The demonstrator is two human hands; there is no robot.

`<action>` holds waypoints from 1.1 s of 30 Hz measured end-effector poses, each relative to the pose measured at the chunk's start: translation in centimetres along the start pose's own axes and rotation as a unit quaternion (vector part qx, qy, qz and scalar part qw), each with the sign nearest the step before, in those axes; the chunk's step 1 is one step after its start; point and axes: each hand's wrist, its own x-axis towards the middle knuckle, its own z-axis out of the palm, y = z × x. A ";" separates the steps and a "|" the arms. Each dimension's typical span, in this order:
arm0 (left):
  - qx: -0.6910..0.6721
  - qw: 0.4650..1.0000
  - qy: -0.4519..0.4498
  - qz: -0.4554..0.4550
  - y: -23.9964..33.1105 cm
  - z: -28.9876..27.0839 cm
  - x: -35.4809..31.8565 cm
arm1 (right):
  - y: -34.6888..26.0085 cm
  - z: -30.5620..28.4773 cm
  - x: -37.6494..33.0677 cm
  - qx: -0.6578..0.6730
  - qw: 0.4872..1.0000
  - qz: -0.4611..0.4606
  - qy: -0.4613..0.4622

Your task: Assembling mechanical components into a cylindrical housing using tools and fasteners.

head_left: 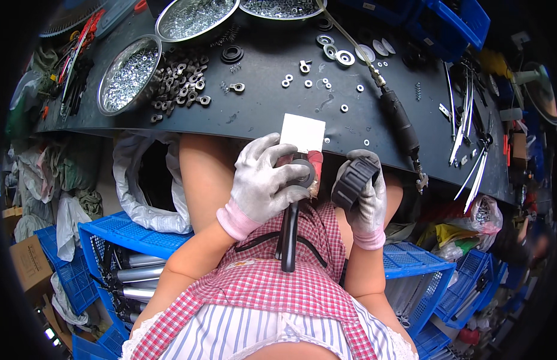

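My left hand, in a grey-white work glove with a pink cuff, has its thumb and fingers closed round a small black round part. Below that part a black bar-shaped handle points down toward my lap. A white square plate lies at the table's front edge just beyond the fingers, with something red beside it. My right hand, gloved alike, grips a black ribbed ring-shaped cap, held apart from the left hand's part.
Metal bowls of small hardware and a heap of metal clips stand on the dark table. A black air screwdriver with a hose lies at right, near washers and cable ties. Blue crates flank my legs.
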 end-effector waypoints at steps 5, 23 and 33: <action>0.015 1.000 0.010 -0.005 -0.7 1.1 -0.5 | -4.6 -0.9 5.3 -0.060 0.979 -0.194 -0.034; -0.050 0.998 0.032 -0.029 -1.4 3.7 -1.6 | -10.6 -0.2 33.3 -0.906 0.403 -0.099 -0.084; -0.170 0.980 0.071 -0.070 -2.7 5.0 -1.0 | -6.5 2.7 7.5 -0.643 0.560 -0.487 -0.190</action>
